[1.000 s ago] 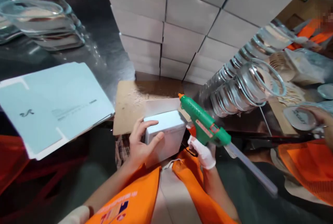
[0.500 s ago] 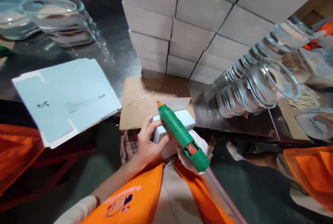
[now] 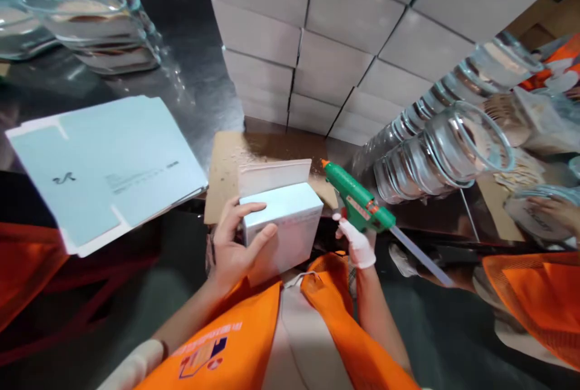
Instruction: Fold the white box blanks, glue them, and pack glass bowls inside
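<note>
My left hand [image 3: 236, 245] grips the left end of a pale blue-white cardboard box [image 3: 290, 233], thumb on the near side and fingers over the top. A flap stands raised along the box's far edge. In my gloved right hand [image 3: 357, 242] is a green glue gun [image 3: 356, 192] with an orange tip, held to the right of the box and apart from it. A clear glue stick [image 3: 421, 256] sticks out of the gun's back end. Beneath the box's far side lies a brown cardboard sheet [image 3: 222, 166] with small white specks.
Flat pale blue carton blanks [image 3: 136, 142] lie stacked on the metal table at left. White boxes [image 3: 335, 64] form a tall stack ahead. Glass containers stand in stacks at left [image 3: 99, 34] and right [image 3: 435, 148]. A co-worker's hand [image 3: 555, 212] touches a round lid at far right.
The glue gun has moved right, away from above the box, with my right hand. The box now sits turned with its broad side toward me and its flap up; my left hand shifted left.
</note>
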{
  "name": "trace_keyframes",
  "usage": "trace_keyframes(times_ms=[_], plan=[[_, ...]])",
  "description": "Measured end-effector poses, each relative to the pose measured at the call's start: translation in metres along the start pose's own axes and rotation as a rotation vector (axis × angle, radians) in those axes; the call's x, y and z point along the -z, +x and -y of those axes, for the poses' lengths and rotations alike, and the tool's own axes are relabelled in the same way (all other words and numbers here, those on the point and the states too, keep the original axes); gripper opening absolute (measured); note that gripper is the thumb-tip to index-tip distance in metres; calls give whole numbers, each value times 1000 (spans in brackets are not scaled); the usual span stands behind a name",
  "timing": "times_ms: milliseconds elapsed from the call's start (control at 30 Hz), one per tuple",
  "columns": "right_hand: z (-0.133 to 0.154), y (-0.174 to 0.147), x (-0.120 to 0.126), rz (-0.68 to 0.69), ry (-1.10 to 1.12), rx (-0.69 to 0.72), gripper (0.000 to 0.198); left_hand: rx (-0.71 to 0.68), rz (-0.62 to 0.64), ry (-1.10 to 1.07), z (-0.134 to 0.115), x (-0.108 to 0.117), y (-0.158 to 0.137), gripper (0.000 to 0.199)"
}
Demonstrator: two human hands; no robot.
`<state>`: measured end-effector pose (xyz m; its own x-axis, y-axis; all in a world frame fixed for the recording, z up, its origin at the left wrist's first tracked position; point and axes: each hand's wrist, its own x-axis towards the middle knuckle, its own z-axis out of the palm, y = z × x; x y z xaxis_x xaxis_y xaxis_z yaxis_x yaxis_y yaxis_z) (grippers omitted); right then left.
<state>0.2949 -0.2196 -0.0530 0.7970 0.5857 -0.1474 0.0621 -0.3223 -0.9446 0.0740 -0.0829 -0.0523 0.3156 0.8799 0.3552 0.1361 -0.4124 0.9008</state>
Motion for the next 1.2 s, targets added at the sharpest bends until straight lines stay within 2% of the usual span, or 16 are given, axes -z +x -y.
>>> trace_keyframes(times_ms=[133, 200, 300, 400, 467, 533, 567, 633, 700, 767, 833, 900, 1033, 1133, 1167, 1200], plan=[[-2, 43, -24, 100, 57, -120, 67, 59, 6, -91, -4, 2, 5, 30], [-2, 58, -23, 109, 27, -154, 69, 84, -4, -133, -5, 4, 7, 30], [7, 63, -3, 47, -109, -164, 57, 121, 14, -171, -4, 7, 9, 29], [31, 49, 11, -33, -127, -31, 43, 98, 80, -207, -3, 6, 9, 28], [49, 38, 6, 105, 12, 45, 46, 54, 133, -246, -4, 1, 8, 28], [62, 32, -8, 336, 189, 27, 56, 28, 171, -268, -4, -5, 6, 30], [65, 31, -14, 401, 258, 5, 57, 28, 178, -269, -4, -8, 5, 31], [65, 30, -20, 395, 320, 13, 57, 41, 147, -290, -3, -14, 5, 36], [63, 29, -16, 407, 287, 126, 60, 64, 94, -394, -1, -18, 7, 41], [61, 27, -6, 544, 205, 295, 76, 70, 75, -508, 3, -18, 11, 49], [62, 24, 1, 670, 108, 461, 82, 64, 109, -509, 7, -15, 16, 42], [63, 21, 1, 681, -11, 582, 66, 52, 154, -422, 9, -11, 18, 31], [56, 14, -15, 607, -91, 714, 27, 42, 172, -357, 9, -8, 19, 30], [51, 12, -22, 534, -40, 748, 21, 33, 154, -342, 11, -6, 18, 27], [51, 12, -23, 496, -30, 758, 19, 25, 156, -340, 12, -3, 18, 32], [52, 14, -23, 448, -19, 767, 19, 20, 178, -331, 13, 1, 18, 46]])
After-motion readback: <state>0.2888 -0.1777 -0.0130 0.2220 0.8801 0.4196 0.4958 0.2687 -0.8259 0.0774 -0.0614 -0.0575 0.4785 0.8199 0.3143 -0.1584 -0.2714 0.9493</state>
